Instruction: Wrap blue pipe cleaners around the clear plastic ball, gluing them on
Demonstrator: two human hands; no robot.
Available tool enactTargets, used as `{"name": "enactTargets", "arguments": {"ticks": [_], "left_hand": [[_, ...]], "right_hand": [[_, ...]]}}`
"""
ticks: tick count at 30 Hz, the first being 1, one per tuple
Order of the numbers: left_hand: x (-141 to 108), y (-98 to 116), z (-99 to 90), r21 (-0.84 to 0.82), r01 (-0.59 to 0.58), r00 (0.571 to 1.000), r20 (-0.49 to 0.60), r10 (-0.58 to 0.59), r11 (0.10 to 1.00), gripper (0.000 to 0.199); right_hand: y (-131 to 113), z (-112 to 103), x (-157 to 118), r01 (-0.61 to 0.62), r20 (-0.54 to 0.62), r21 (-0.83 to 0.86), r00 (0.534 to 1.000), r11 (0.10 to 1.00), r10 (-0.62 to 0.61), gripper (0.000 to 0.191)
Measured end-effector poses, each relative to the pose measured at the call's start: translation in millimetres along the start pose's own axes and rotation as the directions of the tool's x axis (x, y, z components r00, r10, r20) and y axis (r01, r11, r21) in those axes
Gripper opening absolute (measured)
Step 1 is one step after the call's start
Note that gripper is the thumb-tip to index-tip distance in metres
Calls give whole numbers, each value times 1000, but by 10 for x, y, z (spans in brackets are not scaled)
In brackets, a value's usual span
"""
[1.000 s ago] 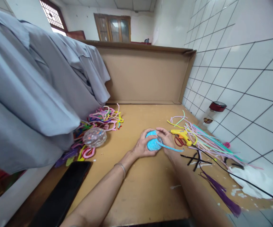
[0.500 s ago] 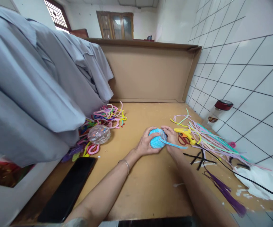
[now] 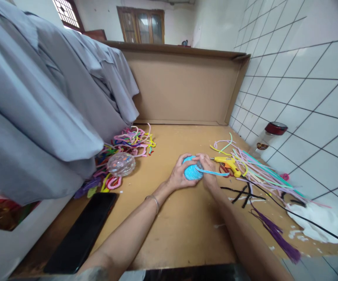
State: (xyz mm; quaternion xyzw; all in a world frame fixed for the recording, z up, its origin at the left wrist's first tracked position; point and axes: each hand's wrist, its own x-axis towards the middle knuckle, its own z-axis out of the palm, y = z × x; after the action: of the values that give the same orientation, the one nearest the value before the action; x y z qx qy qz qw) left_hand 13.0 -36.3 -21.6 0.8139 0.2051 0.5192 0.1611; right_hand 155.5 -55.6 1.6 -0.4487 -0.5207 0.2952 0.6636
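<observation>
Toward the middle of the tan tabletop (image 3: pixel 175 230), hold the blue-wrapped ball (image 3: pixel 191 172) between both hands. Cup its near and left sides with the left hand (image 3: pixel 180 174), thumb and fingers curved around the blue windings. Rest the bent fingers of the right hand (image 3: pixel 206 167) against its right side, by a grey, uncovered patch; cannot tell whether they pinch anything. From that side, see a loose blue strand (image 3: pixel 216 172) run rightward across the right hand, toward the red-handled scissors (image 3: pixel 224 170). Just beside these, find a yellow glue gun (image 3: pixel 228 164) lying with a black cord (image 3: pixel 270 200) trailing off. Farther right, see pastel fuzzy stems (image 3: pixel 257 169) in a loose spread, with a clear jar (image 3: pixel 263 143) with a dark red lid near the tiled wall (image 3: pixel 309 93). Nearer, see crossed black strips (image 3: pixel 242 194), a purple tassel (image 3: pixel 280 238) and a crumpled white sheet (image 3: pixel 315 225). Over on the left, find a clear ridged ball (image 3: pixel 121 164) against a tangle of colored stems (image 3: pixel 134 139), below grey cloth (image 3: pixel 57 101), and a flat black device (image 3: pixel 82 234) nearer.
</observation>
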Motion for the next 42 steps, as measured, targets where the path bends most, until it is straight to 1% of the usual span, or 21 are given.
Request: {"name": "enactTargets", "arguments": {"ticks": [3, 5, 8, 10, 12, 14, 17, 19, 22, 24, 26, 29, 32, 35, 37, 39, 42], "left_hand": [[5, -20, 1, -10, 42, 999, -27, -42, 999, 66], [14, -33, 3, -13, 62, 997, -35, -62, 998, 68], [29, -43, 5, -20, 66, 997, -42, -67, 998, 70], [31, -44, 5, -24, 65, 997, -43, -66, 998, 71], [24, -45, 5, -25, 54, 998, -33, -55, 998, 71], [13, -45, 4, -24, 33, 999, -18, -33, 999, 70], [1, -39, 0, -10, 12, 1000, 0, -12, 1000, 67], [3, -27, -4, -5, -5, 1000, 7, 5, 1000, 67], [14, -2, -14, -7, -30, 999, 20, 31, 1000, 65], [23, 13, -21, -7, -32, 999, 30, 32, 999, 65], [28, 21, -25, -8, -31, 999, 33, 31, 999, 66], [29, 12, -23, -2, -29, 999, 28, 29, 1000, 66], [23, -7, -14, 11, -27, 999, 18, 26, 1000, 65], [13, -16, -2, 27, -35, 999, 33, 34, 999, 66], [6, -11, 3, 34, -46, 999, 29, 45, 998, 67], [1, -4, 4, 34, -53, 998, 18, 53, 998, 67], [-6, -1, -1, 30, -38, 999, 26, 37, 999, 67]], "right_hand": [[42, -37, 32, -76, -27, 82, 997, 994, 78, 44], [47, -49, 41, -95, -32, 36, 995, 995, 96, 46], [22, -46, 32, -21, 6, -126, 1000, 992, 22, 45], [10, -48, 27, 34, 31, -175, 999, 984, -29, 45], [21, -63, 30, 48, 49, -177, 998, 983, -40, 46], [53, -86, 40, 27, 59, -143, 998, 989, -19, 47], [95, -109, 54, -38, 29, -69, 999, 997, 40, 48], [90, -106, 55, -49, 12, -93, 999, 994, 51, 47], [26, -79, 42, 34, 45, -200, 999, 979, -25, 44], [-29, -56, 29, 97, 84, -212, 993, 973, -80, 43], [-71, -39, 17, 122, 112, -190, 988, 974, -101, 42], [-88, -35, 10, 103, 119, -179, 989, 978, -82, 42], [-51, -46, 17, 80, 96, -201, 993, 976, -62, 45], [7, -58, 33, 62, 46, -248, 998, 967, -53, 49], [35, -63, 44, 56, 34, -293, 998, 954, -48, 51], [43, -67, 52, 72, 46, -322, 997, 944, -61, 52], [25, -68, 55, 115, 69, -299, 993, 947, -99, 52]]}}
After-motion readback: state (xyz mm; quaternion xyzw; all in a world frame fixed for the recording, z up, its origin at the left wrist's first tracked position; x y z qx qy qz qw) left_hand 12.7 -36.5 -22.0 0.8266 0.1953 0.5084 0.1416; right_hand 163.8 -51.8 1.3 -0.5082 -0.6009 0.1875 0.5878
